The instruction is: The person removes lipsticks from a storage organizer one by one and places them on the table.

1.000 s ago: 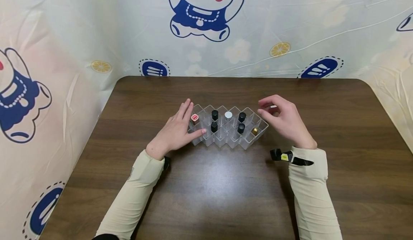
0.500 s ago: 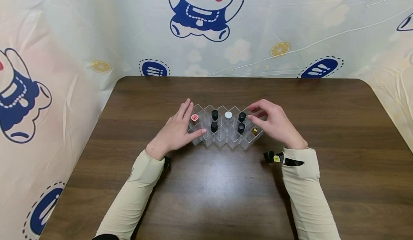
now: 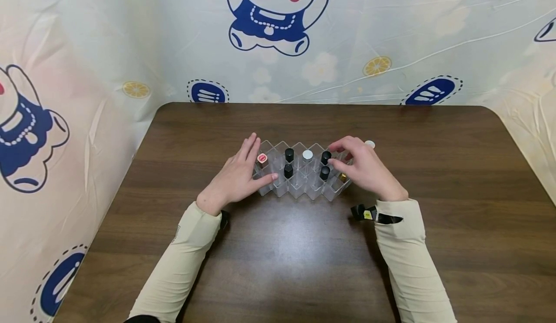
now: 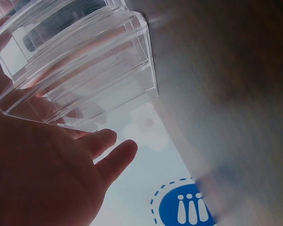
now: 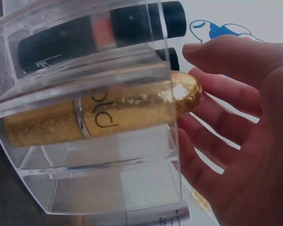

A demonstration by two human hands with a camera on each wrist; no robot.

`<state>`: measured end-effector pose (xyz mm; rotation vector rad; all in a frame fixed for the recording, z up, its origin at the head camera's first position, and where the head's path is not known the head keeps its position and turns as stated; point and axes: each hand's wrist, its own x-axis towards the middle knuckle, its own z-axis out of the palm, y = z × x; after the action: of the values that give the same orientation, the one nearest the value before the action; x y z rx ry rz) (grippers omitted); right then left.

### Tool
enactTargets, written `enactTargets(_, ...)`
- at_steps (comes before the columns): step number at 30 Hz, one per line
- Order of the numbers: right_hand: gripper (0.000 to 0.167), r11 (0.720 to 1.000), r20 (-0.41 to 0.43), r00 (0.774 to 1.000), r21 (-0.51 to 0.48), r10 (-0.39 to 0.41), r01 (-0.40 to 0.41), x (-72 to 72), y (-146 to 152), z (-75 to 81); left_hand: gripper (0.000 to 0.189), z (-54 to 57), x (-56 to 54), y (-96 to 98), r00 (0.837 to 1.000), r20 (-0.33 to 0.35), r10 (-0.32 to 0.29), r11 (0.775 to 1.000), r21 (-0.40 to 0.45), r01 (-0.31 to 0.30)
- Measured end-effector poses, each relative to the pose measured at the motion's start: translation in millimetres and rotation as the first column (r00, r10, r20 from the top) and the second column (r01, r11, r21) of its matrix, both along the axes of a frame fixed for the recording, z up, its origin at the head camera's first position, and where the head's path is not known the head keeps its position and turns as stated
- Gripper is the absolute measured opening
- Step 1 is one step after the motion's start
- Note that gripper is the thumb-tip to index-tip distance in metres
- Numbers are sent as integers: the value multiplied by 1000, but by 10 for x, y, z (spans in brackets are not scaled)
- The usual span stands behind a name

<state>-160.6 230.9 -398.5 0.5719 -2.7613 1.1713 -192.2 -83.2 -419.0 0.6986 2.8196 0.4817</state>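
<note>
A clear plastic lipstick organizer (image 3: 297, 188) with diamond-shaped slots stands mid-table. My left hand (image 3: 239, 175) rests against its left end, fingers straight and thumb over the front rim, beside a tube with a red-and-white top (image 3: 262, 159). Over the right end reaches my right hand (image 3: 365, 164), thumb and index finger apart on either side of a black-capped tube (image 3: 326, 157). Seen from the right wrist, a gold lipstick (image 5: 104, 115) stands in its slot in front of my fingers, near a black tube with a pink band (image 5: 101, 33).
More tubes stand in the slots, among them a white-capped one (image 3: 307, 155) and several with black caps. A white-topped item (image 3: 369, 144) shows just behind my right hand. Brown tabletop (image 3: 286, 265) surrounds the organizer; a printed cloth (image 3: 173, 38) hangs behind it.
My right hand has moved left from beside the organizer to over its right end. The white-topped item behind it has come into view. My left hand has stayed in place.
</note>
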Motion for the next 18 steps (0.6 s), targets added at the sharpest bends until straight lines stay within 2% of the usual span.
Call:
enactTargets(5, 24, 1000, -34, 999, 26, -8, 8, -10, -20, -17, 104, -3, 1, -3, 1000, 5, 2, 1000, -3, -2)
enactTargets(18, 26, 998, -37, 999, 54, -5, 7, -30, -56, -66, 104, 5, -2, 4, 1000, 5, 3, 1000, 2, -3)
